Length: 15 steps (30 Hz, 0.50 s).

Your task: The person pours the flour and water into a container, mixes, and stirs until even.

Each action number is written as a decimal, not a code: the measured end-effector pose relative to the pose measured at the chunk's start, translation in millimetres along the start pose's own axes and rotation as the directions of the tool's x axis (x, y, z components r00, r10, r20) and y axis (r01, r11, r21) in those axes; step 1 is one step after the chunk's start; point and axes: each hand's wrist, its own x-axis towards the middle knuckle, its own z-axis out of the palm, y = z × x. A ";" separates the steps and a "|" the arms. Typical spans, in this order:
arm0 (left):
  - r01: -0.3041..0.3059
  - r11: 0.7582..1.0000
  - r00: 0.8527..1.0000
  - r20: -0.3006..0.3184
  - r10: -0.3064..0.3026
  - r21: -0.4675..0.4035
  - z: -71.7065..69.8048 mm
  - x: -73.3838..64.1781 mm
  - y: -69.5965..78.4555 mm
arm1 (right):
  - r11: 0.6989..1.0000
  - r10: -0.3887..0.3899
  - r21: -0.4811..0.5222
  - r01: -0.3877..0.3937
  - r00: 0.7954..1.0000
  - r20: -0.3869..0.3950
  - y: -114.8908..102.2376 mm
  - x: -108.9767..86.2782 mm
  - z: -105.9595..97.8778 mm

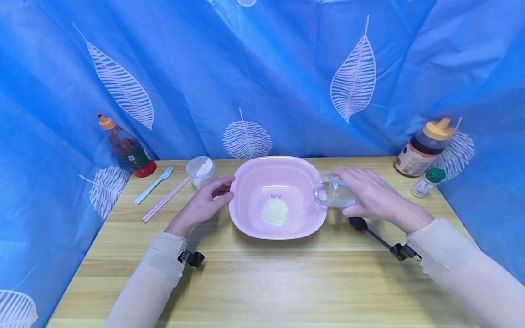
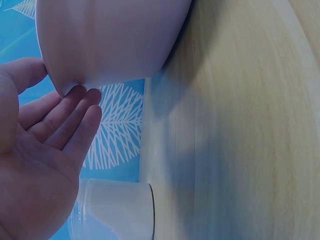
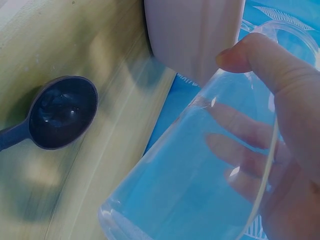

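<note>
A pink basin [image 1: 256,228] stands on the table with a small heap of white powder [image 1: 275,212] on its bottom. My left hand [image 1: 206,203] touches the basin's left rim and outer wall with thumb and fingertips, its fingers mostly straight. On the other side my right hand [image 1: 375,196] grips a clear jar [image 3: 185,165], thumb on one side and fingers round the other. The jar is tilted, its mouth over the basin's right rim. Clear liquid seems to be inside; whether it flows out is hard to tell. A black spoon [image 3: 62,112] lies on the table below the right hand.
Behind the left hand stands a clear tub [image 1: 201,175] of white powder, with pink chopsticks [image 1: 166,200] and a light-blue fork [image 1: 152,187] nearby. A red sauce bottle [image 1: 130,152] is back left. A brown sauce bottle [image 1: 422,150] and a green-capped shaker [image 1: 427,183] stand right. Blue curtain [image 1: 287,91] encloses the table.
</note>
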 end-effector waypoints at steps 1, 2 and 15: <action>0.003 1.000 1.000 0.000 -0.003 0.000 0.1 0.0 -0.3 | 1.000 0.003 -0.001 -0.003 1.000 0.003 -0.2 0.0 -0.2; 0.006 1.000 1.000 -0.001 -0.006 0.000 0.1 0.0 -0.5 | 1.000 0.006 -0.003 -0.006 1.000 0.006 -0.4 0.0 -0.4; 0.002 1.000 1.000 -0.002 -0.002 -0.002 0.0 -0.3 -1.9 | 1.000 0.018 -0.005 -0.018 0.999 0.035 -1.7 1.2 -2.6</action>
